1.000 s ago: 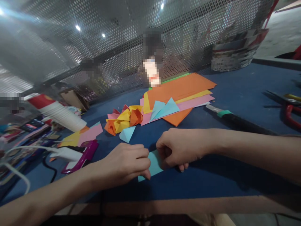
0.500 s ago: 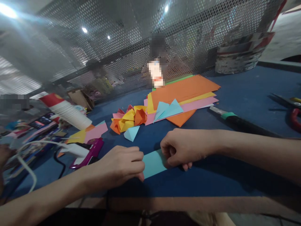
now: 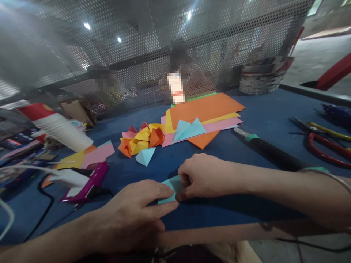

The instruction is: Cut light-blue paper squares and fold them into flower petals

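A small light blue paper (image 3: pixel 170 189) lies on the blue table near its front edge. My left hand (image 3: pixel 137 206) rests at its left side with the fingers apart, the fingertips lying over the paper. The right end of the sheet is pinched between the curled fingers and thumb of my right hand (image 3: pixel 199 177). Just beyond are a folded light blue piece (image 3: pixel 146 156) and a cluster of folded yellow, orange and pink pieces (image 3: pixel 142 138). More folded light blue paper (image 3: pixel 189 129) sits on the paper stack.
Stacked orange sheets (image 3: pixel 208 106) lie behind my hands. A cutter (image 3: pixel 268 148) and red-handled pliers (image 3: pixel 323 146) are at right. Leaning paper cups (image 3: pixel 60 126) and a purple power strip (image 3: pixel 94 182) with cables are at left. A woven basket (image 3: pixel 261 76) stands behind, beside a perforated screen.
My left hand has spread its fingers and moved over the paper, closer to my right hand. Less of the light blue paper shows. The view has shifted to the right.
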